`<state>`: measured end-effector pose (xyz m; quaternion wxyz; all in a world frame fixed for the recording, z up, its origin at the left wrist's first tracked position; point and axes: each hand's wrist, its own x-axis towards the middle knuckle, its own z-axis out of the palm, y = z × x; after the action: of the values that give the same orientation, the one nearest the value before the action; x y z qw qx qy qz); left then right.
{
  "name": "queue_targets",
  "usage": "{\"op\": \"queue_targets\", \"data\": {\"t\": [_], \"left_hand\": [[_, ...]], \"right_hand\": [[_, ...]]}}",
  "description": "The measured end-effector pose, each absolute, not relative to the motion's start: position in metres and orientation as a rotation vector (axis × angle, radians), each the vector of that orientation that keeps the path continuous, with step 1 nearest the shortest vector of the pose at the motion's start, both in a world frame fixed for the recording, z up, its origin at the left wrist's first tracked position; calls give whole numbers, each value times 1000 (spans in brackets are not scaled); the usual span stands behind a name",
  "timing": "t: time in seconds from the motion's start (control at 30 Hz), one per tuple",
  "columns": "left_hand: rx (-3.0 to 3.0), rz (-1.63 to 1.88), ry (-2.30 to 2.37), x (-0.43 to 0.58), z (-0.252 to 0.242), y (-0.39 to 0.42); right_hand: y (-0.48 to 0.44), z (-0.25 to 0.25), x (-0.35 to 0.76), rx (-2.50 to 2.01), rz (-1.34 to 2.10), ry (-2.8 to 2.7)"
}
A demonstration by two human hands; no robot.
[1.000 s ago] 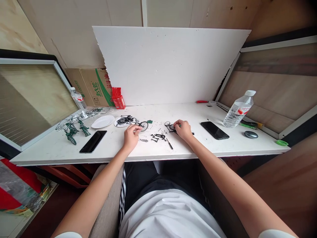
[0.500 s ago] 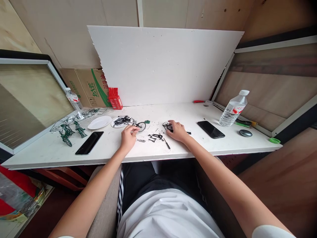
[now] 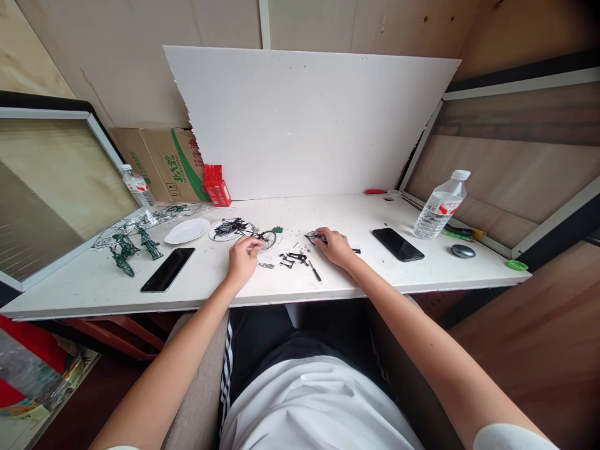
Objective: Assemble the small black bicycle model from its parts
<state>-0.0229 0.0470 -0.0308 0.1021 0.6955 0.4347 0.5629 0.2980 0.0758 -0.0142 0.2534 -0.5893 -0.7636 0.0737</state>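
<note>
My left hand [image 3: 242, 257] is closed in a pinch on a dark stem joined to a small black model bicycle wheel [image 3: 269, 239] with thin spokes. My right hand [image 3: 335, 245] rests low over the table, its fingers curled down on a small black ring-shaped bicycle part [image 3: 311, 235] and partly hiding it. Between the hands lie several loose black frame parts [image 3: 297, 256] and a dark slim tool [image 3: 315, 271]. Behind my left hand, a white plate [image 3: 212, 233] bears a heap of black pieces. A green piece [image 3: 277, 230] lies just past the wheel.
To the left are green model bicycles [image 3: 122, 253], a phone [image 3: 167, 270], a bare white plate [image 3: 187, 231] and a red box [image 3: 217, 187]. On the right stand a water bottle [image 3: 440, 206], another phone [image 3: 398, 244] and a dark oval object [image 3: 463, 251]. A white board [image 3: 314, 125] backs the table.
Both hands keep nearly the same places and grips. The whole view has shifted very slightly to the left.
</note>
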Motion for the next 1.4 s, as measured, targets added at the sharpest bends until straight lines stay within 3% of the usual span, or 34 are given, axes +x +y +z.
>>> {"op": "queue_targets", "data": {"t": [0.53, 0.67, 0.8, 0.97, 1.4], "left_hand": [[2111, 1638, 1282, -24, -31, 48], [2103, 1650, 1281, -23, -31, 48], [2091, 1645, 1284, -23, -31, 48], [2129, 1613, 1283, -22, -30, 47], [2144, 1590, 1263, -19, -29, 44]], "right_hand": [[76, -7, 298, -1624, 242, -1896], [73, -8, 297, -1655, 105, -1914], [69, -8, 291, -1441, -73, -2080], [59, -8, 279, -1088, 7, -2407], [60, -10, 279, -1018, -12, -2458]]}}
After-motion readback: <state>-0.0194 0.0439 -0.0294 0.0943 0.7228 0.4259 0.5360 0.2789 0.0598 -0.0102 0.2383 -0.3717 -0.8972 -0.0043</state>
